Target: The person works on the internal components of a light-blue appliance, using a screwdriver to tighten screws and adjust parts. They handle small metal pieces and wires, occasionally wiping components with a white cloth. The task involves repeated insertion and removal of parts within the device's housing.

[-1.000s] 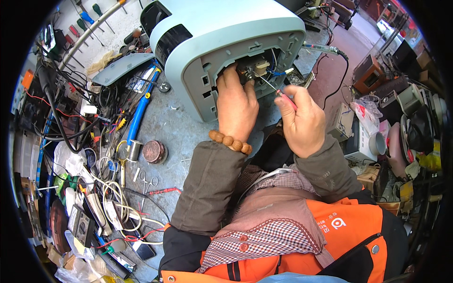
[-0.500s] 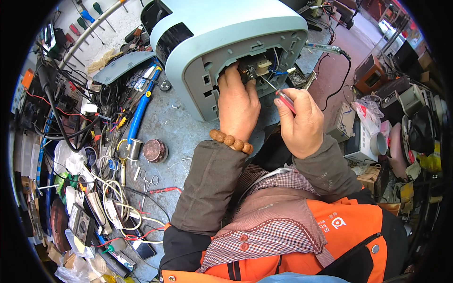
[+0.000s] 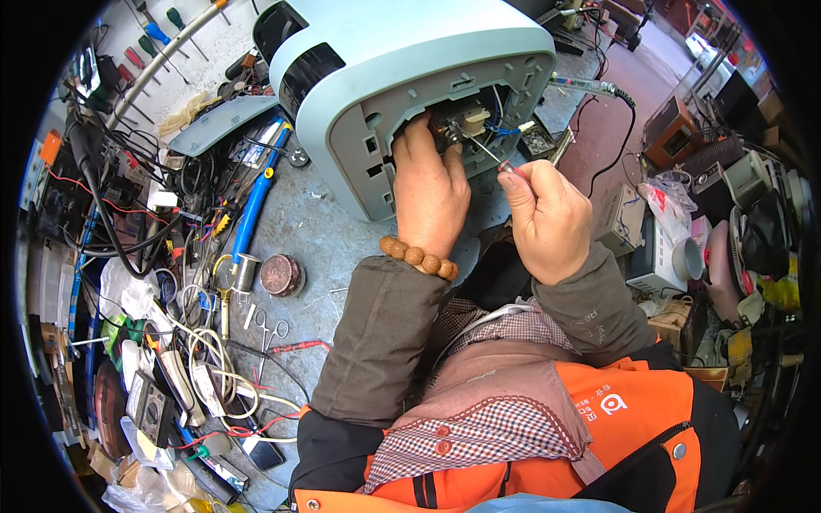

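A pale blue-green appliance housing [image 3: 428, 51] lies with its grey open underside facing me. My left hand [image 3: 430, 198] reaches into the opening, thumb and fingers bent around an inner part; the fingertips are partly hidden, so what they grip does not show. Closed round the red handle of a screwdriver [image 3: 487, 151] is my right hand [image 3: 552, 218]. Its thin shaft slants up and left to a metal and cream-coloured assembly [image 3: 469, 122] inside the opening, beside my left thumb. Blue and white wires [image 3: 505, 131] run by that assembly.
On the bench at left are a blue desoldering pump [image 3: 256, 201], a round reddish tin [image 3: 282, 275], scissor-like forceps [image 3: 272, 329], a multimeter [image 3: 150, 406] and tangled cables [image 3: 205, 359]. A loose grey-blue panel [image 3: 224, 124] lies behind. Boxes and speakers [image 3: 671, 137] crowd the right.
My right hand has turned a little around the screwdriver handle, covering more of it. The left hand stays in the opening. The housing has shifted very slightly left.
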Tool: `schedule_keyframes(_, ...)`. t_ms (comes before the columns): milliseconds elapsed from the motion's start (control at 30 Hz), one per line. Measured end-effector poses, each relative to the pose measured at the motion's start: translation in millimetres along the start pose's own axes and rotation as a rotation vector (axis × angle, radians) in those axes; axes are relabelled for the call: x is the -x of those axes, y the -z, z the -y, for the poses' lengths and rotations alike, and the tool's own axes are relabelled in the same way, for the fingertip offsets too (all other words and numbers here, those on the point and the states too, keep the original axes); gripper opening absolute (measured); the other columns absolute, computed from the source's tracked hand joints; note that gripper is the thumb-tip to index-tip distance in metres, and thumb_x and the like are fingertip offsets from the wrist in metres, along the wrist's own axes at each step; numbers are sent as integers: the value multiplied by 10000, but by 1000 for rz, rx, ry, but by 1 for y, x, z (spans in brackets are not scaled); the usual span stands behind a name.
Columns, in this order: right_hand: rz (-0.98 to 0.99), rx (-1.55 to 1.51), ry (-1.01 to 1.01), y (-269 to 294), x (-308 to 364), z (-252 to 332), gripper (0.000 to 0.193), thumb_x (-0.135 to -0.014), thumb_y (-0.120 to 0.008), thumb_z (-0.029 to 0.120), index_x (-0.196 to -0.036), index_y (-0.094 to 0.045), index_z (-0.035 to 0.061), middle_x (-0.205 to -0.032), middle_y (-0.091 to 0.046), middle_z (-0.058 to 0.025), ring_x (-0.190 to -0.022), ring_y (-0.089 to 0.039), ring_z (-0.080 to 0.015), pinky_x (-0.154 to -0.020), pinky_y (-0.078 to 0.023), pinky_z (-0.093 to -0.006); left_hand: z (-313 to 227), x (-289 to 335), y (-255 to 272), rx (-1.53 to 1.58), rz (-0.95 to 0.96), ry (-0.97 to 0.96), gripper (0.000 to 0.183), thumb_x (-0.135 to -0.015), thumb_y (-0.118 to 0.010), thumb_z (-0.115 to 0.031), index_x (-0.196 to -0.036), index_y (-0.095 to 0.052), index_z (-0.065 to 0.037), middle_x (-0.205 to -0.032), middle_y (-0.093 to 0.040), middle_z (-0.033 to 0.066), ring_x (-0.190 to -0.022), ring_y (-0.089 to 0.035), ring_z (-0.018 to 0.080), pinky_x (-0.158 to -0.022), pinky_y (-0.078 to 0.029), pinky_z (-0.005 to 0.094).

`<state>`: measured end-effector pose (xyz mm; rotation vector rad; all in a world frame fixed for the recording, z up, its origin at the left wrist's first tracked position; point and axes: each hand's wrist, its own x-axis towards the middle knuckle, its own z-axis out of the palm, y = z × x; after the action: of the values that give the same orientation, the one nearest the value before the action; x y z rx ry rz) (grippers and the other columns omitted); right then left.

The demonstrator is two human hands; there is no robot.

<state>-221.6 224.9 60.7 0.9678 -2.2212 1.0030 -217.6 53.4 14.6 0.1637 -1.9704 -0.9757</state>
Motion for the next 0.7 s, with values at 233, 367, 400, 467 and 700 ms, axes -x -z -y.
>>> schedule_keyframes(233,-52,38,55,-3,-2,-5,239,-1028,-772,231,-1096,-668,26,-900,-663,-169,-771,-676,-398,-679,-544,-485,-1,1,0,-15,10,6,519,-982,-726,27,-1459,-528,70,-1266,-629,264,-1017,-727,344,-882,-606,419)
schedule_keyframes(367,-70,22,4,1,-8,3,215,-1023,-776,216,-1006,-670,29,-883,-665,-157,-766,-673,-394,-670,-541,-484,-1,1,-1,-25,9,5,519,-980,-726,27,-1459,-531,69,-1271,-629,264,-1021,-724,345,-886,-605,417)
schedule_keyframes(400,-102,-3,32,0,-7,4,215,-1027,-775,213,-1003,-672,26,-875,-670,-154,-759,-676,-386,-666,-541,-473,-2,2,1,-36,15,12,520,-979,-727,26,-1459,-532,68,-1272,-629,264,-1021,-723,345,-887,-605,418)
schedule_keyframes(467,-140,-35,100,-4,-6,1,222,-1038,-772,211,-1023,-675,12,-879,-687,-157,-755,-684,-365,-669,-544,-442,-7,1,2,19,31,56,510,-971,-705,5,-1448,-536,69,-1261,-625,312,-1096,-661,472,-942,-563,509)
schedule_keyframes(700,45,-44,-44,4,-6,3,235,-1021,-798,168,-1120,-666,1,-931,-700,-162,-783,-699,-343,-700,-556,-415,-5,0,3,35,26,66,511,-968,-694,-8,-1449,-536,61,-1255,-622,338,-1137,-628,543,-971,-543,559)
